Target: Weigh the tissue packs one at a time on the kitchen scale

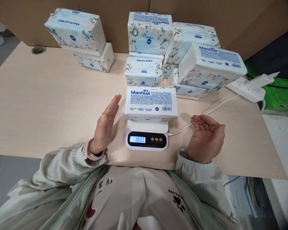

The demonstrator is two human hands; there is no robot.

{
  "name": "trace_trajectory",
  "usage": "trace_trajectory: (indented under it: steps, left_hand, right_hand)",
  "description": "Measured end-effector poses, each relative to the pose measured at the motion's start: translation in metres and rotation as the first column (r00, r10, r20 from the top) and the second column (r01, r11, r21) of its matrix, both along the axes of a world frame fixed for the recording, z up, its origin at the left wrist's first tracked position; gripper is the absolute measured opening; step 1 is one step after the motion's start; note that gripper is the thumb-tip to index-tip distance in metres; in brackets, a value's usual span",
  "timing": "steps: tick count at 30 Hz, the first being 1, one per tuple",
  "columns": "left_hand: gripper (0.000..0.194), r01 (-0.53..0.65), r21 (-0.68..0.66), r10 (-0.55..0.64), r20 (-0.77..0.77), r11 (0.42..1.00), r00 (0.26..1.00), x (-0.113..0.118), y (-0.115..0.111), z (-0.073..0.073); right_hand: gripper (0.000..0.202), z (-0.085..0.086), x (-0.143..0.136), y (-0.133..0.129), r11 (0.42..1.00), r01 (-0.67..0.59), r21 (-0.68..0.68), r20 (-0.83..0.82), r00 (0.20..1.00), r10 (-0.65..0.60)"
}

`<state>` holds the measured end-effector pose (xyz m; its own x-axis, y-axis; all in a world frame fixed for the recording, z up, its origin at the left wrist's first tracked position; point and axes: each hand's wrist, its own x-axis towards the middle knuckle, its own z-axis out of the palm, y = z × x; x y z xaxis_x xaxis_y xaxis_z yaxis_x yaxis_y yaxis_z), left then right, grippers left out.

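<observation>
A Manhua tissue pack [151,102] lies on a small white digital scale [147,141], whose lit display reads about 103.7. To the left of the pack is my left hand [107,124], held upright with its fingers stretched out, touching nothing. My right hand [206,138] is to the right of the scale, palm turned inward and fingers extended, also with nothing in it. Both hands are apart from the pack. A white cable [180,130] runs from the scale's right side.
Behind the scale stand several more tissue packs [144,71], stacked toward the right. Two stacked packs [76,32] stand at the back left near a round table hole [38,50]. A white power strip [248,88] lies at the right edge. Cardboard [115,28] borders the back.
</observation>
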<state>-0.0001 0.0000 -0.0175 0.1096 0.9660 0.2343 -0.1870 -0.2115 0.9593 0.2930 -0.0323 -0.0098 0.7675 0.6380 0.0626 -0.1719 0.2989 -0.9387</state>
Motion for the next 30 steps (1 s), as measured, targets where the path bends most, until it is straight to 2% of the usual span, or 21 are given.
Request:
trace_trajectory:
  steps: [5, 15, 30]
  left_hand:
    - [0.065, -0.014, 0.000, 0.014, 0.029, 1.000, 0.999, 0.002, 0.000, 0.003]
    - [0.063, -0.015, -0.026, 0.017, 0.067, 1.000, 0.998, 0.005, -0.003, 0.012]
    - [0.062, -0.026, -0.032, 0.028, 0.064, 0.999, 0.998, 0.006, -0.003, 0.012]
  right_hand:
    - [0.045, -0.001, -0.002, -0.001, 0.999, -0.026, 0.037, -0.016, 1.000, 0.026]
    - [0.048, 0.001, -0.003, -0.005, 0.996, -0.088, 0.003, 0.060, 0.994, 0.087]
    - [0.048, -0.002, -0.001, -0.007, 0.988, -0.149, -0.030, 0.086, 0.985, 0.151]
